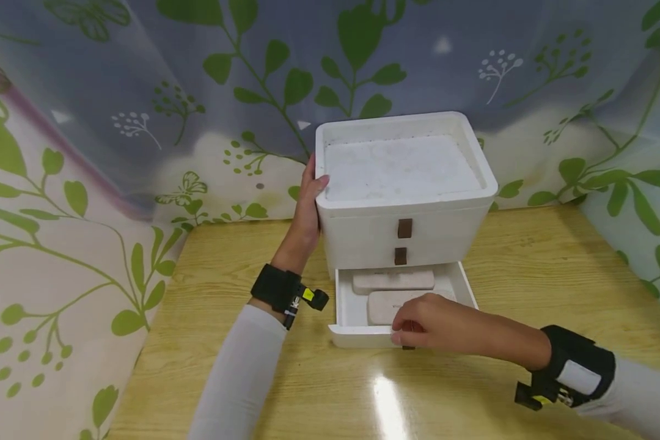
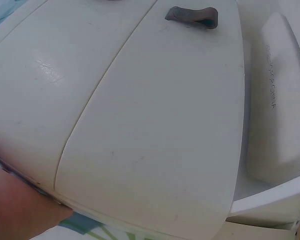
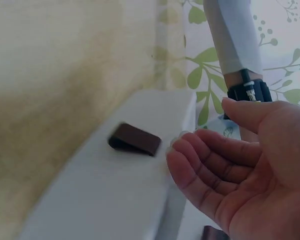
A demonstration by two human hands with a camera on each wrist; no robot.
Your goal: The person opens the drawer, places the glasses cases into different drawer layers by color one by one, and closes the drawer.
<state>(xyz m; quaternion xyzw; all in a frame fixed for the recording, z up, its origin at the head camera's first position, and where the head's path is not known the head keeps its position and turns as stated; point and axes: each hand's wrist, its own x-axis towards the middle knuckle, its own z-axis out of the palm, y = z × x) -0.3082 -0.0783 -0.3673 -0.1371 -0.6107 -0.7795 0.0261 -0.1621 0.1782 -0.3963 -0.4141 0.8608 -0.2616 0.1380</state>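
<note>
A white drawer unit [image 1: 396, 235] stands on the table, its lowest drawer [image 1: 352, 336] pulled out. Flat against the unit's left side, my left hand [image 1: 308, 205] has its thumb hooked over the top rim. Inside the drawer lie two off-white, rounded oblong cases; the rear case [image 1: 393, 280] is partly under the upper drawers, while my right hand partly covers the front case [image 1: 382, 307]. At the drawer's front edge is my right hand [image 1: 426, 321], fingers loosely bent, nothing between them. The right wrist view shows them beside the drawer's brown pull tab [image 3: 136, 139].
Two more brown tabs, an upper tab [image 1: 404, 228] and a lower tab [image 1: 400, 256], mark the upper drawers. The unit's top is a shallow tray [image 1: 401, 165]. A leaf-patterned curtain [image 1: 242, 122] hangs close behind and beside the wooden table [image 1: 555, 275].
</note>
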